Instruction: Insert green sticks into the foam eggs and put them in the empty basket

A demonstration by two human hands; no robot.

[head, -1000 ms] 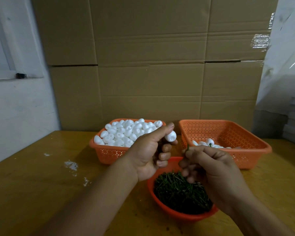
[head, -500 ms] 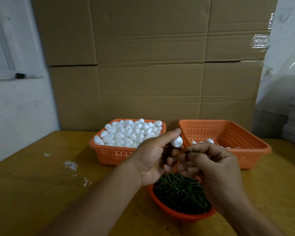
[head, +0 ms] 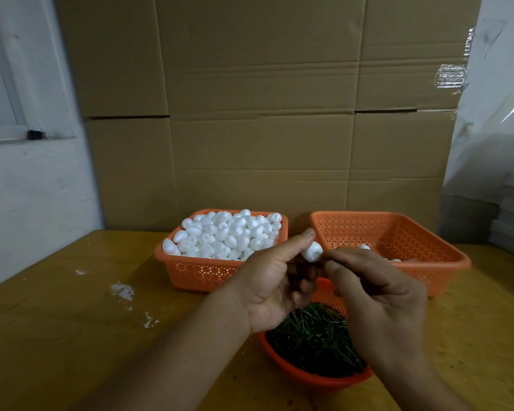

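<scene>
- I log the left hand [head: 267, 287] raised over the near bowl, thumb and curled fingers pinching one foam egg [head: 311, 251] at its far end; the egg sits just above the gap between the two far baskets.
- Change from a second ago: the right hand [head: 377, 295] was apart from the left, low over the round bowl of green sticks [head: 315, 342]. It is now up and touching the left hand, fingertips right against the egg.
- The egg itself has drifted slightly right and the thumb now lies along its top.
- Right hand state: fingers curled in a pinch at the egg's right side. I cannot see a stick between them; it is probably hidden by the fingers or already partly in the foam.
- My reading: the two hands have closed the gap, so the insertion step is in hand, pick-up of egg and stick being done.
- Full basket [head: 224, 253], far left: heaped with white eggs, so most of the stock is untouched.
- Receiving basket [head: 392, 250], far right: only a few white eggs show along its near side, behind the right hand. The task is at an early stage, I judge.
- Next move, as I judge it: push the stick straight along the egg's axis, then carry the piece a short way right and far into the receiving basket.
- Risk: foam is soft; an angled push could split it or exit the side.
- Table [head: 72, 336]: wooden, with white flecks at left.
</scene>
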